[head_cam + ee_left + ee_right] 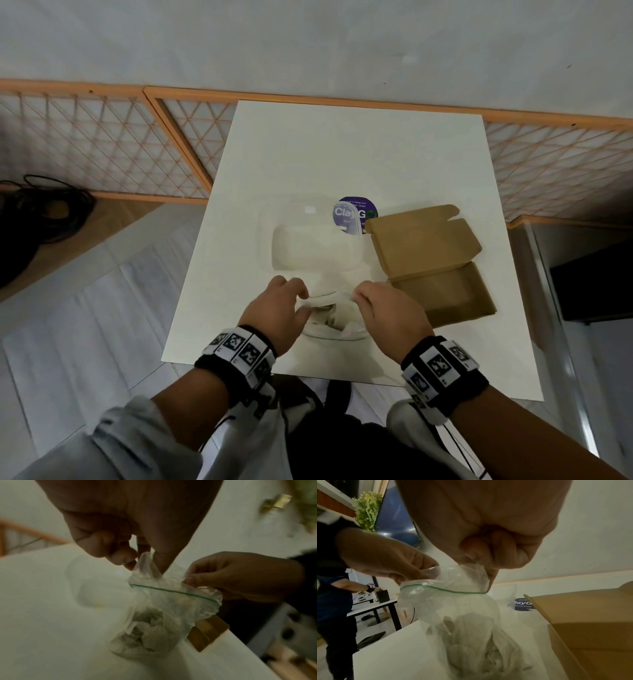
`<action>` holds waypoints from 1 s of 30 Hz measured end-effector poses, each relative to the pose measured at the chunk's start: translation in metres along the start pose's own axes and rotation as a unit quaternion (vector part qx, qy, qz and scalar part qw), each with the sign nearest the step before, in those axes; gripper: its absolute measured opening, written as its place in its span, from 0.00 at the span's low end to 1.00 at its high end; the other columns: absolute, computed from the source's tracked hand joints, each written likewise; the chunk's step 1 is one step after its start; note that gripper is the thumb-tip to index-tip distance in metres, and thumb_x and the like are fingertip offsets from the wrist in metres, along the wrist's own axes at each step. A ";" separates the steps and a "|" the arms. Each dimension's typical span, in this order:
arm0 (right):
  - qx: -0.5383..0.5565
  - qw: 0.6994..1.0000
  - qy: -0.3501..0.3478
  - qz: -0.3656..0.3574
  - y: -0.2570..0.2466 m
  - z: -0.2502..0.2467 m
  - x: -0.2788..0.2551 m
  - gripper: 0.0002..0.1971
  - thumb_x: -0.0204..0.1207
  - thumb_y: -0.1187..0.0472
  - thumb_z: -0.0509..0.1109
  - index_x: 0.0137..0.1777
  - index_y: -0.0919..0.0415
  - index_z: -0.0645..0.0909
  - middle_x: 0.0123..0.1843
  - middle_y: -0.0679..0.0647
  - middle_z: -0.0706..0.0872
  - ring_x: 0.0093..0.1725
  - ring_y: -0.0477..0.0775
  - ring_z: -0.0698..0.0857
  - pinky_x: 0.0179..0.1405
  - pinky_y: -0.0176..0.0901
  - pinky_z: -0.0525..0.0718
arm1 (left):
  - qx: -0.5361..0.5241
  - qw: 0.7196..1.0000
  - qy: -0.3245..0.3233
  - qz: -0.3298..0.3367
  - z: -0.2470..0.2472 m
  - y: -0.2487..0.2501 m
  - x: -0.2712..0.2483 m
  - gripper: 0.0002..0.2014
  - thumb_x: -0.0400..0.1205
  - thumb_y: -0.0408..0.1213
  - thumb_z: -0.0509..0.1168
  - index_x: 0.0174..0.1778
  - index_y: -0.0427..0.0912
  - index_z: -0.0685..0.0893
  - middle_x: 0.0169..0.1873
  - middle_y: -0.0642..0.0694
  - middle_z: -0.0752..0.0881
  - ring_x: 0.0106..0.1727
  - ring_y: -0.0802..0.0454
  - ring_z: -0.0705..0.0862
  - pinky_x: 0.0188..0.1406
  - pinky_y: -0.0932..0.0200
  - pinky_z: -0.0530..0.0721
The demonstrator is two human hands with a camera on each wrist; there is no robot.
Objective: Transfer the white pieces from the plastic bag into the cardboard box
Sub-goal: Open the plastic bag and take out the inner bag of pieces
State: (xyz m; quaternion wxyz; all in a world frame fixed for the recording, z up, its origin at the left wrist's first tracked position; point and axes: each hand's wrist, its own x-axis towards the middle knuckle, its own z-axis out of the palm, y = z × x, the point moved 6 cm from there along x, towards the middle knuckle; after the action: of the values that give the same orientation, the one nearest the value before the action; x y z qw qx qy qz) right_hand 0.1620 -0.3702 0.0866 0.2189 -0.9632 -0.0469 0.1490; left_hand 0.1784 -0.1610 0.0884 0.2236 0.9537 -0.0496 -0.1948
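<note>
A clear zip bag (pixel 334 322) with a green seal line stands near the table's front edge, holding crumpled white pieces (pixel 147 632). My left hand (pixel 306 301) pinches the bag's top edge on the left, and my right hand (pixel 358 296) pinches it on the right. In the wrist views the bag (pixel 462 615) hangs from both pinches, its mouth bunched above the seal line. The open cardboard box (pixel 442 291) lies just right of my right hand, its lid (pixel 424 240) folded back. I cannot tell whether the seal is open.
A clear plastic container (pixel 308 236) sits behind the bag, partly over a purple round sticker (pixel 356 212). An orange lattice fence (pixel 102 137) runs behind the white table (pixel 342 144). Black cables (pixel 41 212) lie on the floor at left. Another person (pixel 334 595) stands beyond the table.
</note>
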 end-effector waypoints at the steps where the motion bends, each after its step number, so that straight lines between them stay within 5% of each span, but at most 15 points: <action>1: 0.022 1.000 -0.001 0.007 -0.001 0.000 -0.001 0.11 0.93 0.49 0.55 0.60 0.49 0.79 0.49 0.46 0.83 0.47 0.52 0.83 0.44 0.48 0.82 | -0.008 1.000 -0.013 -0.021 0.003 -0.002 0.003 0.10 0.87 0.51 0.66 0.59 0.51 0.84 0.56 0.50 0.81 0.52 0.49 0.86 0.57 0.49 0.87; 3: 0.043 0.998 -0.021 0.029 -0.003 0.001 -0.003 0.09 0.91 0.55 0.60 0.68 0.50 0.77 0.57 0.47 0.82 0.54 0.53 0.85 0.51 0.48 0.84 | -0.050 0.995 -0.044 -0.071 0.008 -0.006 0.008 0.10 0.88 0.47 0.65 0.55 0.46 0.86 0.53 0.47 0.86 0.49 0.48 0.89 0.50 0.52 0.86; 5: 0.034 0.997 -0.042 0.057 0.000 0.007 -0.005 0.08 0.89 0.61 0.63 0.65 0.52 0.75 0.58 0.49 0.79 0.52 0.53 0.83 0.47 0.44 0.82 | -0.220 0.962 -0.071 -0.148 0.015 -0.011 0.010 0.09 0.88 0.43 0.66 0.51 0.41 0.87 0.48 0.45 0.90 0.40 0.49 0.92 0.34 0.59 0.82; 7: 0.013 0.996 -0.052 0.072 0.005 0.010 -0.006 0.07 0.88 0.65 0.61 0.52 0.52 0.73 0.51 0.49 0.79 0.46 0.52 0.80 0.38 0.40 0.73 | -0.433 0.859 -0.103 -0.254 0.027 -0.014 0.005 0.05 0.86 0.38 0.71 0.51 0.40 0.88 0.48 0.44 0.90 0.39 0.49 0.90 0.30 0.62 0.80; 9: -0.004 0.996 -0.066 0.066 0.006 0.017 -0.007 0.12 0.88 0.66 0.60 0.45 0.50 0.72 0.46 0.50 0.80 0.45 0.53 0.79 0.39 0.41 0.72 | -0.547 0.763 -0.123 -0.322 0.034 -0.016 0.003 0.04 0.83 0.36 0.74 0.51 0.41 0.91 0.49 0.46 0.87 0.48 0.47 0.84 0.41 0.55 0.88; 11: 0.013 0.995 -0.075 0.057 0.006 0.022 -0.009 0.12 0.89 0.64 0.60 0.43 0.51 0.75 0.44 0.49 0.83 0.45 0.53 0.81 0.42 0.45 0.79 | -0.607 0.703 -0.143 -0.341 0.043 -0.016 0.006 0.04 0.86 0.33 0.69 0.48 0.39 0.89 0.40 0.45 0.84 0.48 0.46 0.83 0.47 0.47 0.89; 14: 0.120 0.988 -0.073 0.072 0.010 0.027 -0.009 0.12 0.90 0.59 0.64 0.44 0.54 0.84 0.42 0.48 0.89 0.44 0.52 0.88 0.47 0.49 0.88 | -0.672 0.629 -0.151 -0.359 0.053 -0.011 0.009 0.14 0.90 0.27 0.55 0.43 0.32 0.83 0.31 0.39 0.81 0.40 0.42 0.85 0.38 0.45 0.92; 17: 0.339 0.924 -0.076 0.159 0.022 0.025 -0.003 0.08 0.88 0.61 0.70 0.50 0.58 0.90 0.47 0.53 0.93 0.45 0.49 0.90 0.44 0.41 0.89 | -0.679 0.629 -0.155 -0.345 0.057 -0.009 0.007 0.13 0.88 0.27 0.54 0.51 0.27 0.84 0.46 0.29 0.85 0.40 0.38 0.88 0.36 0.45 0.91; 20: 0.615 0.735 -0.084 0.273 0.029 0.025 -0.003 0.08 0.87 0.68 0.70 0.62 0.67 0.86 0.55 0.62 0.93 0.52 0.58 0.92 0.50 0.49 0.93 | -0.691 0.634 -0.142 -0.318 0.060 -0.012 0.008 0.15 0.88 0.31 0.61 0.64 0.29 0.87 0.54 0.30 0.88 0.41 0.37 0.92 0.32 0.47 0.92; 22: 0.697 0.652 -0.102 0.281 0.025 0.022 -0.001 0.08 0.88 0.68 0.67 0.63 0.66 0.85 0.55 0.62 0.93 0.53 0.60 0.93 0.57 0.54 0.92 | -0.681 0.653 -0.128 -0.305 0.063 -0.014 0.005 0.12 0.86 0.35 0.66 0.60 0.35 0.90 0.48 0.36 0.90 0.38 0.40 0.91 0.32 0.50 0.91; 26: 0.752 0.586 -0.152 0.262 0.017 0.023 0.000 0.12 0.85 0.67 0.63 0.62 0.68 0.85 0.55 0.63 0.91 0.55 0.62 0.91 0.78 0.63 0.78 | -0.667 0.678 -0.116 -0.286 0.064 -0.016 0.005 0.05 0.86 0.39 0.68 0.51 0.43 0.89 0.43 0.42 0.90 0.37 0.45 0.89 0.34 0.54 0.90; 28: 0.761 0.572 -0.150 0.266 0.018 0.029 0.000 0.22 0.78 0.67 0.65 0.71 0.72 0.80 0.58 0.67 0.85 0.56 0.65 0.87 0.79 0.65 0.76 | -0.664 0.683 -0.111 -0.282 0.061 -0.018 0.006 0.08 0.84 0.41 0.70 0.54 0.42 0.89 0.47 0.40 0.90 0.40 0.45 0.90 0.37 0.55 0.89; 30: 0.759 0.571 -0.154 0.274 0.018 0.032 0.000 0.22 0.77 0.69 0.63 0.72 0.70 0.80 0.62 0.68 0.83 0.61 0.67 0.83 0.70 0.64 0.83 | -0.677 0.667 -0.123 -0.286 0.058 -0.017 0.005 0.13 0.82 0.44 0.73 0.56 0.41 0.90 0.52 0.39 0.90 0.46 0.44 0.89 0.48 0.52 0.86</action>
State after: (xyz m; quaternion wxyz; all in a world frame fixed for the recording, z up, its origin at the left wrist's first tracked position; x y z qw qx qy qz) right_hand 0.1524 -0.3732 0.0510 0.8077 -0.3735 0.3160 0.3292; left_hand 0.1603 -0.1707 0.0308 0.7332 0.4748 0.3443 -0.3443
